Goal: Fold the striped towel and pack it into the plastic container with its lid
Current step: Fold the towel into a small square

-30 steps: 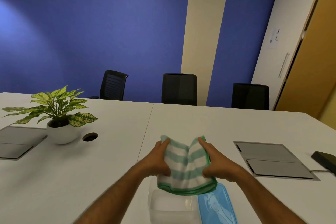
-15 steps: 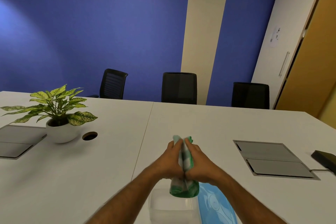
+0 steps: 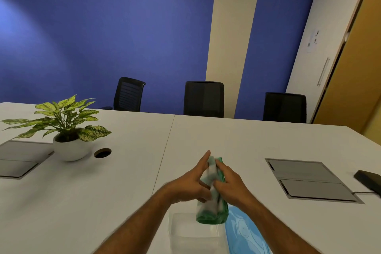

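The striped towel (image 3: 212, 198), folded narrow, hangs above the open plastic container (image 3: 191, 233), clamped between our left hand (image 3: 189, 183) and right hand (image 3: 231, 185). We should keep both palms pressing evenly, lower it straight in, then fit the blue lid (image 3: 243, 235) lying beside it on the surface (image 3: 103, 192).

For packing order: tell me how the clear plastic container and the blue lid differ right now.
The clear plastic container is colourless and see-through; the blue lid is tinted blue with a printed pattern. The container is a deep open box, the lid a flat sheet lying beside it on its right. Both rest on the white table, uncovered.
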